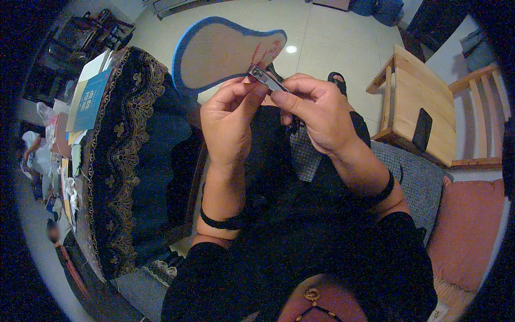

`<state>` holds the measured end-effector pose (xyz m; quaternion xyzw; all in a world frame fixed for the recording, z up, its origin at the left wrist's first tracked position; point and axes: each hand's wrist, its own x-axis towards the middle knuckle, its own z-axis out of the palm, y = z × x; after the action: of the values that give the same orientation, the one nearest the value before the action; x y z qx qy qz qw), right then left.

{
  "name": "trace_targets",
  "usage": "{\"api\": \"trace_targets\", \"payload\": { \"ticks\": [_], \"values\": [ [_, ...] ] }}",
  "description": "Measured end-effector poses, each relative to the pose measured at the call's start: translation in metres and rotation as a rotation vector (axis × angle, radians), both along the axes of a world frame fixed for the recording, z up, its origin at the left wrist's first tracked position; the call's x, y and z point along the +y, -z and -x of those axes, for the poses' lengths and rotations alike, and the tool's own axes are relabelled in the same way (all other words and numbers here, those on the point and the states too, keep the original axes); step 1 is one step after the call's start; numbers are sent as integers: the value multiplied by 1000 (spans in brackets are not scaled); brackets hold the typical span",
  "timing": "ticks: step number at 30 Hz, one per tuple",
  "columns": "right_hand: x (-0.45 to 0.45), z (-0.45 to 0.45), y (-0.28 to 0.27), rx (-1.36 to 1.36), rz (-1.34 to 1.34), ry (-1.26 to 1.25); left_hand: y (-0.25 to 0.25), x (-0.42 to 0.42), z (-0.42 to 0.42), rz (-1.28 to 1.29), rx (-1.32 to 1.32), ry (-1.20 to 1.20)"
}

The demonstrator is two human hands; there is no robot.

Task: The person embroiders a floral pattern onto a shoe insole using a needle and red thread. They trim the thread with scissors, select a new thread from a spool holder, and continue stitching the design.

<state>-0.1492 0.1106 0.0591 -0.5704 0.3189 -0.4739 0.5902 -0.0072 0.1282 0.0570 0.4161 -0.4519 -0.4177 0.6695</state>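
Between the thumb and fingers of my right hand [318,104] is a small metal nail clipper [271,80]. Its far end reaches the fingertips of my left hand [231,112]. The left thumb and fingers are bent together right at the clipper, and what lies between them is hidden. Just beyond the fingers shows a flat pad shaped like an insole [217,52], tan with a blue border and red writing. Its lower edge passes behind my left hand; I cannot tell whether that hand grips it. Both hands are above my lap, in dark clothing.
On the left, a table with a dark patterned cloth [120,161] bears a blue booklet [93,98], papers and plastic bags. At the right stand a wooden side table [418,88] with a black phone-like slab [423,129] on it, a grey woven seat [418,177] and a pink cushion [466,229].
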Motion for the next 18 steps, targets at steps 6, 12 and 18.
{"api": "trace_targets", "payload": {
  "ticks": [6, 12, 18],
  "values": [
    [-1, 2, -1, 30, 10, -1, 2, 0, -1, 47, -18, 6],
    [-2, 5, -1, 75, 48, 8, -1, 1, -1, 51, 4, 52],
    [-5, 5, 7, 54, 50, 46, 2, 0, -1, 40, 11, 58]
  ]
}}
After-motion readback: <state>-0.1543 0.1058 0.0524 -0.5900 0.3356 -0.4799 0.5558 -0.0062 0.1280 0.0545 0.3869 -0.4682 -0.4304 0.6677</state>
